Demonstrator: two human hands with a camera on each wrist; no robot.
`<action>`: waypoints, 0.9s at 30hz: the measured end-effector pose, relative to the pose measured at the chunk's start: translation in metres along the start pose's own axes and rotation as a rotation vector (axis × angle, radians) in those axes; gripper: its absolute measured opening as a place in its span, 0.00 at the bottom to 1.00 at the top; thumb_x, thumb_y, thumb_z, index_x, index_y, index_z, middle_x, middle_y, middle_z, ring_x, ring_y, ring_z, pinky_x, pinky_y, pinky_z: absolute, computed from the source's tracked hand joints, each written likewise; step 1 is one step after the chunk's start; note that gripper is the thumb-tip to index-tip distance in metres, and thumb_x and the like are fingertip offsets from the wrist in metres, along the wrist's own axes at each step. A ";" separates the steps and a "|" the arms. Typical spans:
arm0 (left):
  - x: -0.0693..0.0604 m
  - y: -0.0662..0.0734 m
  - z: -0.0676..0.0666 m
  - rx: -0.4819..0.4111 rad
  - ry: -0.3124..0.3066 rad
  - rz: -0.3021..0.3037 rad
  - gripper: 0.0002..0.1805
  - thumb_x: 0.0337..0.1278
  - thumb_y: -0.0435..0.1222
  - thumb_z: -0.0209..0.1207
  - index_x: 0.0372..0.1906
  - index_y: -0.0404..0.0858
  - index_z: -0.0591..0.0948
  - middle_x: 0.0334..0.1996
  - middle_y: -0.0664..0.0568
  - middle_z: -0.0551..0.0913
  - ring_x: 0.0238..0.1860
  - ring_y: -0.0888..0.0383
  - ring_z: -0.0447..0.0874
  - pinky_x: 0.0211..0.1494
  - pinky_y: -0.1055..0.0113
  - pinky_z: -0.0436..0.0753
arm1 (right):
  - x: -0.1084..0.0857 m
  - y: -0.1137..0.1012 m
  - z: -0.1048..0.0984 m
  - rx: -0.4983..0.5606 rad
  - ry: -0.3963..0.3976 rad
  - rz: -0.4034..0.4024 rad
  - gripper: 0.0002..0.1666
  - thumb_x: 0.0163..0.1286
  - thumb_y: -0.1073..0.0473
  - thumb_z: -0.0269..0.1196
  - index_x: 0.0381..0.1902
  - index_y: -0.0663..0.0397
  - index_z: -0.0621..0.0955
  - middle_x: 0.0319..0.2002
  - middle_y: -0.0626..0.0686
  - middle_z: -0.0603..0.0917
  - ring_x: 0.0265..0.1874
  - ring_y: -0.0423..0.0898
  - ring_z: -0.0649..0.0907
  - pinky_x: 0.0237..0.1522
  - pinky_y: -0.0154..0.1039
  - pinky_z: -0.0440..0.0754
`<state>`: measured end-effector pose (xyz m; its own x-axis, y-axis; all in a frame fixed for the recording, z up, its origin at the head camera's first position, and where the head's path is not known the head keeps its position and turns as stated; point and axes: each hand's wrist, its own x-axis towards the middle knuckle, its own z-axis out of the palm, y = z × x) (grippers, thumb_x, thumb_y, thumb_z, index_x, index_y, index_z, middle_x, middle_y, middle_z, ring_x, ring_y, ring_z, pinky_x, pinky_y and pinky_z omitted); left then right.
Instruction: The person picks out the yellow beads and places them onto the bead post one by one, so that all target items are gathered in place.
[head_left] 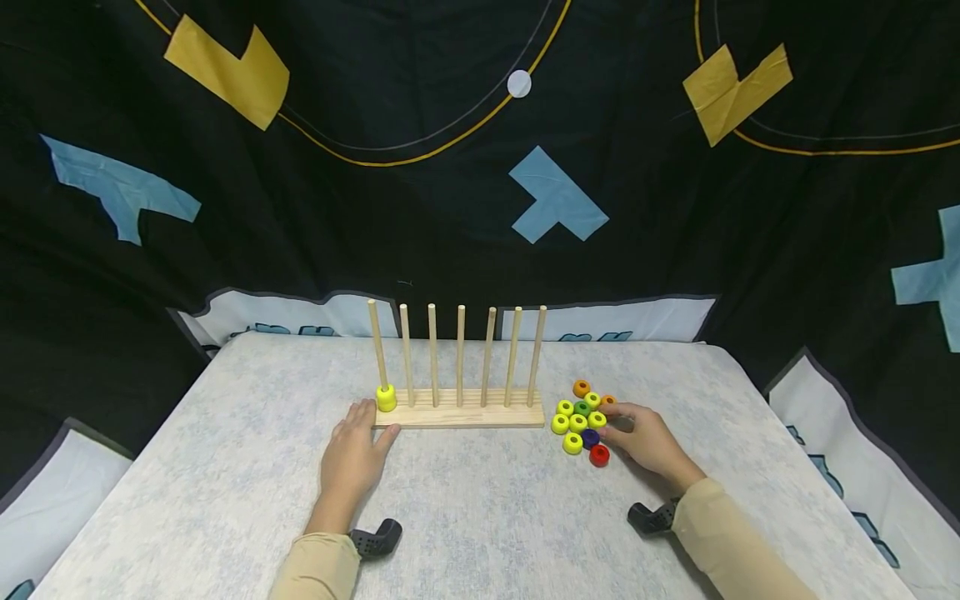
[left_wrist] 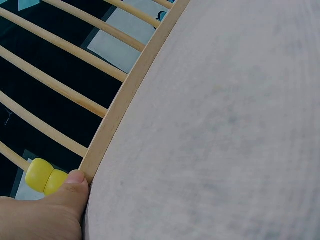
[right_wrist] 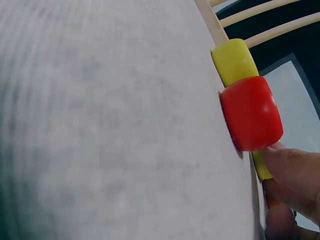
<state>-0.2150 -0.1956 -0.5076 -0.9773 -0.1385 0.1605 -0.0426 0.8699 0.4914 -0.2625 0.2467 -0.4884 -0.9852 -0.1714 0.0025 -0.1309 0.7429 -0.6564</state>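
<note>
Left hand (head_left: pixel 352 454) at rack (head_left: pixel 459 417), right hand (head_left: pixel 641 437) at beads (head_left: pixel 577 428), set apart.
Left hand grips the rack's left end; cannot tell whether right hand pinches a bead.

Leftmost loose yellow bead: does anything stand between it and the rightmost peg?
Nothing visible: in the head view, only tabletop and part of the wooden base lie between the yellow bead and the rightmost peg.
</note>
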 end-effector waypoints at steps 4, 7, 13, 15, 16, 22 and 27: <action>0.000 0.000 0.000 -0.003 0.005 0.003 0.40 0.70 0.51 0.55 0.74 0.28 0.61 0.74 0.34 0.61 0.77 0.38 0.54 0.80 0.44 0.55 | 0.001 -0.002 0.001 -0.035 0.020 -0.019 0.26 0.66 0.54 0.69 0.60 0.56 0.80 0.62 0.61 0.80 0.66 0.62 0.74 0.69 0.65 0.69; 0.000 -0.001 0.000 -0.004 0.005 0.002 0.40 0.70 0.51 0.55 0.74 0.28 0.61 0.74 0.35 0.61 0.77 0.38 0.55 0.80 0.44 0.55 | 0.001 -0.004 0.002 -0.036 0.024 -0.011 0.25 0.66 0.55 0.69 0.60 0.56 0.81 0.61 0.61 0.81 0.66 0.63 0.74 0.69 0.66 0.68; 0.000 -0.001 0.000 -0.004 -0.002 -0.004 0.40 0.71 0.51 0.54 0.74 0.28 0.61 0.75 0.35 0.61 0.77 0.38 0.54 0.80 0.44 0.54 | 0.001 -0.004 0.004 -0.045 0.025 0.022 0.25 0.68 0.54 0.66 0.60 0.56 0.80 0.63 0.61 0.79 0.68 0.63 0.73 0.69 0.66 0.67; 0.000 0.000 0.000 -0.006 0.000 -0.002 0.40 0.71 0.51 0.55 0.74 0.28 0.61 0.75 0.35 0.61 0.77 0.38 0.54 0.80 0.44 0.55 | 0.000 -0.003 0.003 -0.045 0.027 0.030 0.26 0.69 0.51 0.66 0.61 0.56 0.79 0.65 0.61 0.78 0.69 0.64 0.71 0.70 0.67 0.65; 0.000 0.000 0.000 -0.008 0.002 -0.001 0.40 0.70 0.51 0.55 0.74 0.28 0.61 0.74 0.35 0.61 0.77 0.38 0.55 0.80 0.44 0.55 | 0.000 -0.003 0.003 -0.045 0.029 0.031 0.27 0.69 0.50 0.65 0.62 0.56 0.78 0.65 0.61 0.78 0.70 0.64 0.70 0.70 0.67 0.65; -0.001 0.000 0.000 -0.008 0.021 0.011 0.40 0.70 0.51 0.56 0.73 0.28 0.62 0.74 0.34 0.63 0.77 0.38 0.56 0.80 0.44 0.55 | -0.005 -0.008 -0.001 -0.009 0.066 0.003 0.27 0.69 0.49 0.65 0.62 0.54 0.78 0.64 0.59 0.79 0.71 0.63 0.70 0.70 0.68 0.65; -0.002 0.000 0.001 -0.009 0.033 0.020 0.40 0.69 0.51 0.56 0.73 0.28 0.62 0.73 0.34 0.63 0.77 0.38 0.56 0.80 0.44 0.55 | -0.006 -0.015 -0.003 0.019 0.099 -0.035 0.26 0.69 0.51 0.67 0.61 0.51 0.78 0.57 0.56 0.83 0.65 0.59 0.76 0.64 0.65 0.75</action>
<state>-0.2136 -0.1949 -0.5085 -0.9704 -0.1371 0.1987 -0.0211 0.8681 0.4959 -0.2547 0.2384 -0.4763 -0.9863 -0.1312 0.0996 -0.1640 0.7248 -0.6692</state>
